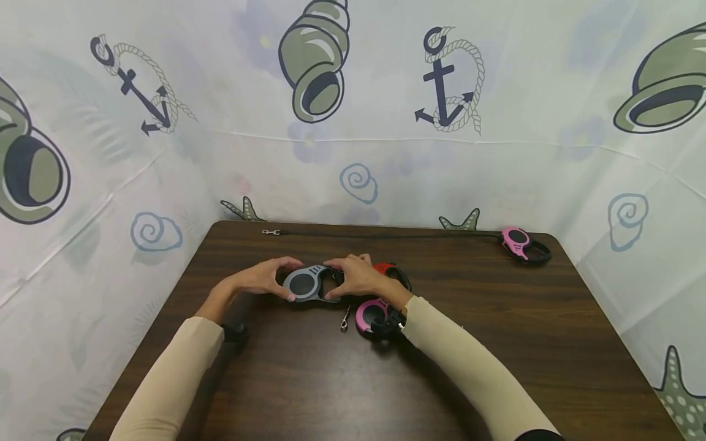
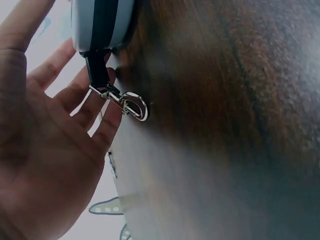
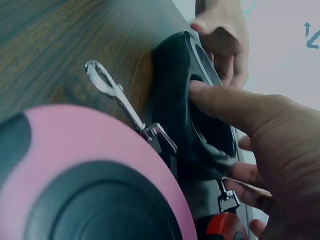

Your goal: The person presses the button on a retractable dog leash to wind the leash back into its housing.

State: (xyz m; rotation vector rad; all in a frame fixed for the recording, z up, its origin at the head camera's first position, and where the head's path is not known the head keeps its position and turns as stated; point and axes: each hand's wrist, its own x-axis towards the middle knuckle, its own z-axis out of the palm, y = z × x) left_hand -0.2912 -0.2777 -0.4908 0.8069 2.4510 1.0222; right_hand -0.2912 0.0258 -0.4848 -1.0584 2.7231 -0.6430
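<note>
Pale printed cloth (image 1: 358, 147) hangs behind a brown tabletop (image 1: 342, 380). Left of the tabletop's middle, nearer the far edge, we find a gray leash (image 1: 303, 285): the left hand (image 1: 270, 278) holds its round end between thumb and fingers, the right hand (image 1: 361, 275) its handle, thumb inside the loop. Close by lie a red leash (image 1: 384, 267) and a pink leash (image 1: 372, 314) with a metal clip (image 1: 344, 320). Such crowding, we judge, could let that clip snag the gray leash or slip beneath it. We see smooth, plastic-looking casings, shiny metal and wood grain. Toward the far right corner sits another pink leash (image 1: 516, 241), its thin black cord (image 1: 386, 236) running along the far edge
</note>
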